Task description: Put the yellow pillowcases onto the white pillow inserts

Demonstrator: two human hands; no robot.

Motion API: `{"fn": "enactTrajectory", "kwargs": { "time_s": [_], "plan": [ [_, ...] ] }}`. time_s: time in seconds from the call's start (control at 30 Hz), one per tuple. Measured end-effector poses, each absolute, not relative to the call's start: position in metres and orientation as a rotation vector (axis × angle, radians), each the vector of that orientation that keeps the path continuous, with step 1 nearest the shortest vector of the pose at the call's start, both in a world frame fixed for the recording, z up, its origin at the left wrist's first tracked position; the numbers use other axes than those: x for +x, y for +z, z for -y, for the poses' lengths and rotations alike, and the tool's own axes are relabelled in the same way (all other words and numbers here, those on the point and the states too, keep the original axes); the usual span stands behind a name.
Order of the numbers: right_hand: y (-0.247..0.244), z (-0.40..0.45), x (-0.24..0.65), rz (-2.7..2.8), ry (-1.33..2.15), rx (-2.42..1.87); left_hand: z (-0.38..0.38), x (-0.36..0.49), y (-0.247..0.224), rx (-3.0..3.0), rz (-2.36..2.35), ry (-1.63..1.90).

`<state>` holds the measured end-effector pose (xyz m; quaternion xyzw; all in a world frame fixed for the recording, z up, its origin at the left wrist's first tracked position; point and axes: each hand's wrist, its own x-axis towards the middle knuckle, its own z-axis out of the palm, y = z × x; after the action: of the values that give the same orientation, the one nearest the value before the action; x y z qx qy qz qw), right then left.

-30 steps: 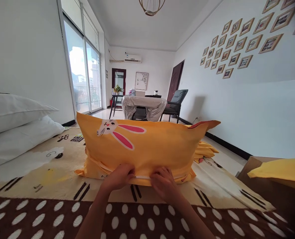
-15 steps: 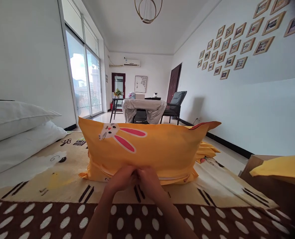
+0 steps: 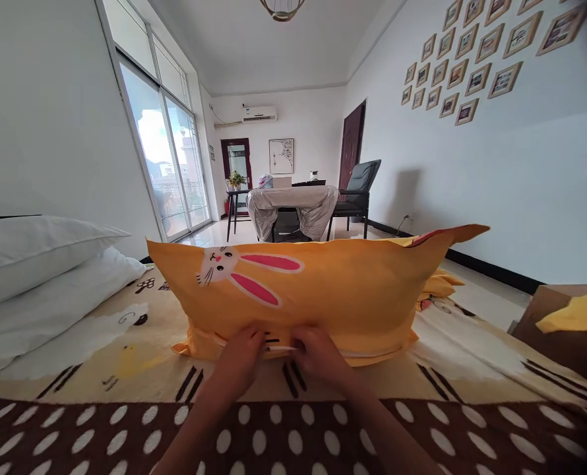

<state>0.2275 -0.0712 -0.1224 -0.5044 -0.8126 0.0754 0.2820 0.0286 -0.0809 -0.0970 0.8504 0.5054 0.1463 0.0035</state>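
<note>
Hands (image 3: pixel 318 353) have moved apart, both apparently pinching the yellow pillow (image 3: pixel 343 284).

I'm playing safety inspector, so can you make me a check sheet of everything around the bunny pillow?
Surface: soft blanket, cream with brown and white spots, a bit rumpled at the right.
Job's things: orange bunny pillow, standing on its long edge.
Clutter: two white pillows stacked at the left; orange cloth behind the bunny pillow's right end; yellow cloth on a box.
Hands: left hand and right hand pinch the bunny pillow low in front.
Cables: thin cord by the far right wall.
Surroundings: covered table, dark chair.
</note>
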Motion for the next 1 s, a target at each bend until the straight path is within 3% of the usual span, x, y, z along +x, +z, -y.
{"fn": "enactTrajectory", "kwargs": {
  "time_s": [0.23, 0.53, 1.0],
  "plan": [
    [-0.133, 0.070, 0.221, 2.243, -0.052, -1.254, 0.103, 0.047, -0.095, 2.639, -2.056, 0.332],
    [-0.087, 0.067, 0.174, 2.673, -0.161, -1.325, 0.093, 0.020, -0.101, 2.611, -1.600, 0.277],
    [-0.122, 0.058, 0.160, 2.593, -0.101, -1.309, 0.081, 0.012, -0.105, 2.540, -1.727, 0.233]
  ]
}}
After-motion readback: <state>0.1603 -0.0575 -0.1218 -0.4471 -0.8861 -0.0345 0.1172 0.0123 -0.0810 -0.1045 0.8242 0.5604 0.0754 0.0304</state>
